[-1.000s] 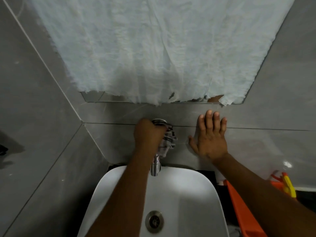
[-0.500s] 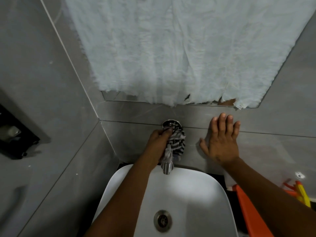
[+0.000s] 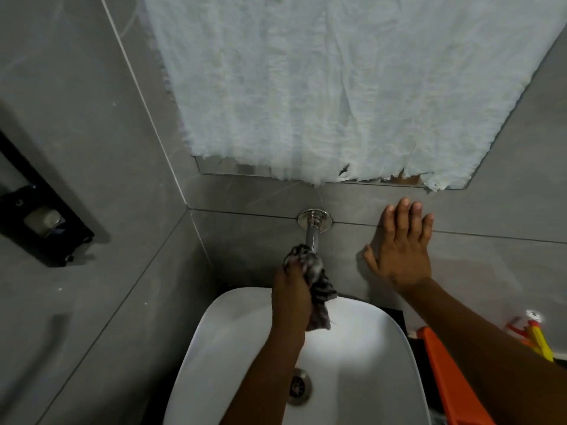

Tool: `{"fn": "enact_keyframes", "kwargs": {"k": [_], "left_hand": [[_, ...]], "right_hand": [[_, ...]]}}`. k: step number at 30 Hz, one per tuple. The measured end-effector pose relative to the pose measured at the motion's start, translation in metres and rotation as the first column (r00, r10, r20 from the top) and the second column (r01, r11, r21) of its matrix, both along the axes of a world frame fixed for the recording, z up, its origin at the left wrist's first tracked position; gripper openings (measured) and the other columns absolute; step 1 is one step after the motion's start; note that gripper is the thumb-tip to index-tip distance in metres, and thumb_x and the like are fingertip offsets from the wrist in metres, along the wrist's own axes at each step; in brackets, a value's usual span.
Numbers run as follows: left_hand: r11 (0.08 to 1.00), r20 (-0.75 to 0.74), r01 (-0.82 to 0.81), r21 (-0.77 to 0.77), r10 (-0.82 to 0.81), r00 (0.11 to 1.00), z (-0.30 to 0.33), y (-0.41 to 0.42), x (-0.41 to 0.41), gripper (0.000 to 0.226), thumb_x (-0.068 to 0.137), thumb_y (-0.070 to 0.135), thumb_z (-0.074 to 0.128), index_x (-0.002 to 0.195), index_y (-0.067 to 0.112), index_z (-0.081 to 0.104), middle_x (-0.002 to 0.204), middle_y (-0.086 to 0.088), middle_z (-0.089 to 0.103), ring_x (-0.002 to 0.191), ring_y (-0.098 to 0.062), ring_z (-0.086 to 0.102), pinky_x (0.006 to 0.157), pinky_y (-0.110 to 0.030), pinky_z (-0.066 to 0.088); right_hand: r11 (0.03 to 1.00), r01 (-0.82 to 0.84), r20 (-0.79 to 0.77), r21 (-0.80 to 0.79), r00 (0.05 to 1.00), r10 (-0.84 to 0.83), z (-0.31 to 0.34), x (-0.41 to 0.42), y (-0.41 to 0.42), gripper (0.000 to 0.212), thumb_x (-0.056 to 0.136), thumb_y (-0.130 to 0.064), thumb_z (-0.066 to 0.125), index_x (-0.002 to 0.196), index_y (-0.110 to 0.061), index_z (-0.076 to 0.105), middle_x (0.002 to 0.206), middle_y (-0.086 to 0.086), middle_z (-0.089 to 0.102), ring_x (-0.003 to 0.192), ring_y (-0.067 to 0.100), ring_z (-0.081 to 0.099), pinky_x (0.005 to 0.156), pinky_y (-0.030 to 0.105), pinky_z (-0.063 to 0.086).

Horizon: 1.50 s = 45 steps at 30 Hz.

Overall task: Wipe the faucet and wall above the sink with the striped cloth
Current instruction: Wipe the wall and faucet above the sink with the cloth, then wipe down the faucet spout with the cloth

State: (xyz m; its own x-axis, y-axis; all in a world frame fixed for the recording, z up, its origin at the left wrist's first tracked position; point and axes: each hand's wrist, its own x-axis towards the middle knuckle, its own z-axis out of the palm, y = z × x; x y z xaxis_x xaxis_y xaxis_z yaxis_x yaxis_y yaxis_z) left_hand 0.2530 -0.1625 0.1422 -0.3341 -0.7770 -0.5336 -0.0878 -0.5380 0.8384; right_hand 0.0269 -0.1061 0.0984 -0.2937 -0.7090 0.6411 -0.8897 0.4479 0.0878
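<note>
Head view: left hand [image 3: 291, 289] clenches the striped cloth [image 3: 316, 283] around the faucet [image 3: 313, 234] spout to rub it; right hand [image 3: 399, 256], open flat, braces on the wall [image 3: 245, 240] beside it.

Left hand [image 3: 291, 289] fisted, apparently gripping; right hand [image 3: 400, 256] splayed flat

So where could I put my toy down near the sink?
The sink bowl is bare to the right of the drain. The orange thing and yellow item crowd its right side. The left hand wraps the striped cloth on the faucet; the right hand is flat on the wall.
</note>
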Motion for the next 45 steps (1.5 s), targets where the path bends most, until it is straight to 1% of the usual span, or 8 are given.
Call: {"fn": "enact_keyframes", "kwargs": {"k": [3,9,14,21,23,29,40,45], "left_hand": [[0.760,0.419,0.262,-0.595,0.015,0.908,0.015,0.005,-0.021,0.041,0.101,0.041,0.044,0.131,0.014,0.039,0.117,-0.009,0.059,0.089,-0.016,0.064,0.071,-0.030,0.059],[0.683,0.751,0.564,-0.465,-0.034,0.660,0.041,-0.050,-0.076,0.060,0.091,0.021,0.060,0.139,-0.003,0.034,0.127,-0.021,0.059,0.110,-0.037,0.065,0.091,-0.047,0.057],[0.942,0.121,0.221,-0.253,-0.196,0.973,0.032,-0.057,-0.045,0.051,0.092,0.039,0.061,0.126,0.002,0.051,0.101,-0.014,0.069,0.088,-0.030,0.071,0.074,-0.038,0.060],[0.880,-0.588,0.276,0.387,0.005,0.809,-0.029,-0.008,0.020,0.071,0.080,0.061,0.049,0.105,-0.002,0.068,0.099,-0.018,0.072,0.094,-0.032,0.072,0.096,-0.044,0.055],[0.834,-0.666,0.292,0.468,0.116,0.737,-0.040,0.005,0.026,0.078,0.087,0.063,0.043,0.113,-0.007,0.067,0.100,-0.023,0.073,0.089,-0.036,0.074,0.079,-0.044,0.061],[0.854,-0.707,0.292,0.430,0.118,0.697,-0.050,0.009,0.042,0.086,0.087,0.074,0.039,0.142,0.009,0.050,0.146,-0.023,0.048,0.142,-0.035,0.036,0.123,-0.054,0.017],[0.975,-0.165,0.220,0.010,-0.215,0.962,-0.083,0.054,0.024,0.035,0.086,-0.005,0.063,0.120,0.004,0.067,0.115,-0.022,0.074,0.100,-0.037,0.073,0.078,-0.044,0.062],[0.675,0.280,0.638,-0.370,-0.574,0.770,-0.077,0.092,-0.094,0.044,0.086,0.004,0.064,0.129,0.009,0.062,0.126,-0.011,0.069,0.114,-0.028,0.065,0.096,-0.039,0.055]], "right_hand": [[1.000,0.022,-0.017,-0.004,1.000,-0.022,-0.001,0.001,-0.001,0.110,0.082,-0.049,0.061,0.154,0.000,-0.006,0.159,0.014,-0.038,0.148,0.035,-0.032,0.120,0.058,-0.013],[0.999,0.037,-0.057,-0.002,0.998,-0.037,-0.005,-0.004,-0.003,0.114,0.079,-0.049,0.063,0.156,-0.001,-0.008,0.160,0.017,-0.035,0.148,0.037,-0.030,0.120,0.058,-0.015],[0.997,0.069,-0.019,0.044,0.998,-0.068,-0.003,-0.002,-0.002,0.117,0.078,-0.051,0.061,0.155,-0.001,-0.011,0.161,0.032,-0.002,0.148,0.041,-0.029,0.119,0.062,-0.011],[0.993,0.110,0.218,0.048,0.969,-0.118,0.016,0.037,0.001,0.107,0.079,-0.046,0.070,0.154,0.004,0.014,0.162,0.034,0.009,0.150,0.052,0.006,0.119,0.064,0.010],[0.996,0.059,0.536,-0.073,0.844,-0.011,0.015,0.071,0.005,0.085,0.087,-0.048,0.063,0.151,-0.004,0.029,0.161,0.027,0.017,0.150,0.044,0.015,0.120,0.047,0.019],[0.999,-0.042,0.945,-0.035,-0.325,0.019,-0.001,0.149,0.049,0.048,0.078,-0.072,0.059,0.101,-0.033,0.074,0.097,-0.004,0.080,0.090,0.017,0.077,0.079,0.036,0.063],[0.989,0.141,0.965,-0.033,-0.255,0.069,-0.015,0.099,0.124,0.019,0.091,-0.003,0.068,0.109,-0.004,0.071,0.099,0.016,0.077,0.075,0.023,0.073,0.061,0.029,0.061],[0.825,0.565,0.819,0.020,-0.482,0.311,-0.049,0.061,0.205,0.022,0.090,-0.003,0.068,0.111,-0.006,0.069,0.102,0.016,0.078,0.086,0.029,0.074,0.062,0.032,0.063]]}}
